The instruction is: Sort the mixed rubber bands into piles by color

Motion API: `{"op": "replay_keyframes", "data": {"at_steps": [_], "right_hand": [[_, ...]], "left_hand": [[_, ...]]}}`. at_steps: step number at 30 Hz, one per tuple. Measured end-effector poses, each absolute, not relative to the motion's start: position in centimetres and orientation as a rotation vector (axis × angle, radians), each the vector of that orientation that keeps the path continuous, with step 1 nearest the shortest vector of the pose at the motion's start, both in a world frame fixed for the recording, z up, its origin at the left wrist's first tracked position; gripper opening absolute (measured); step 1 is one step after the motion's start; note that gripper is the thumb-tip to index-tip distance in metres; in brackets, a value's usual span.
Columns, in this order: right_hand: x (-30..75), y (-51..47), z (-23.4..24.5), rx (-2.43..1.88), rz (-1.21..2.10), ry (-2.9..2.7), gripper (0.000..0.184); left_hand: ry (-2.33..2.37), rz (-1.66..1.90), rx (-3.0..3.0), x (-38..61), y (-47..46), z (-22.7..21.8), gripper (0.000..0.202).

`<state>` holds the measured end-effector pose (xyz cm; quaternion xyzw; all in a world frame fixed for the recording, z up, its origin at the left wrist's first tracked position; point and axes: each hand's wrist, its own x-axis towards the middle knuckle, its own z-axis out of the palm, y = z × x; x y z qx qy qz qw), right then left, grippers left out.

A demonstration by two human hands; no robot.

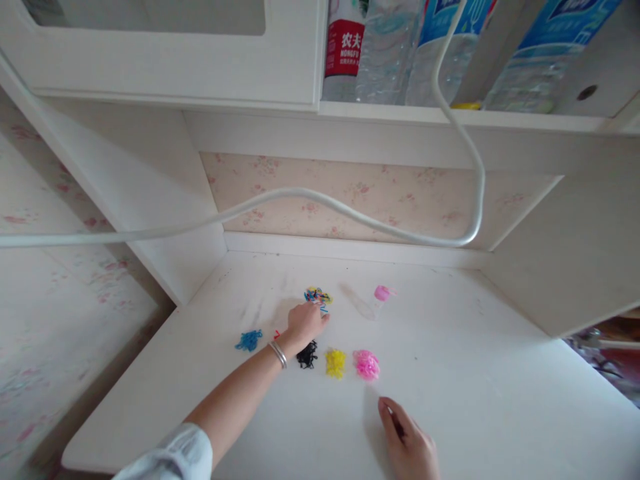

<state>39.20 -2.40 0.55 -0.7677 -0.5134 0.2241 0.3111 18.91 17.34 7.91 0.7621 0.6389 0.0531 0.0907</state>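
My left hand (pixel 306 323) reaches over the near edge of a mixed multicoloured pile of small rubber bands (pixel 318 295). Its fingers are curled down, and their tips are mostly hidden behind the hand. Sorted piles lie nearby: blue bands (pixel 249 340) to the left, black bands (pixel 307 355) just below the hand, yellow bands (pixel 335 363) and pink bands (pixel 367 365) to the right. A bit of red (pixel 277 335) shows beside my left wrist. My right hand (pixel 407 440) is closed near the front, below the pink pile, thumb and fingers together; what they hold, if anything, is hidden.
A small clear container with a pink lid (pixel 382 293) stands on the white desk (pixel 480 387), behind the pink pile. A white cable (pixel 300 193) crosses the upper view. Above, a shelf (pixel 450 115) holds several plastic bottles (pixel 345 53). White side panels (pixel 560 253) flank the desk.
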Motion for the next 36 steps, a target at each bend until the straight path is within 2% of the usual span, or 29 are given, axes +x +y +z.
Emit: {"op": "replay_keyframes", "data": {"at_steps": [12, 36], "right_hand": [[39.3, -2.5, 0.3, -2.039, 0.609, -1.384, 0.041], [39.1, -2.6, 0.4, -2.055, 0.583, -1.442, 0.041]], "left_hand": [[1.922, 0.125, 2.279, 20.0, 18.8, 6.2, 0.037], [1.904, 0.266, 2.272, 17.1, 19.5, 5.9, 0.033]]}}
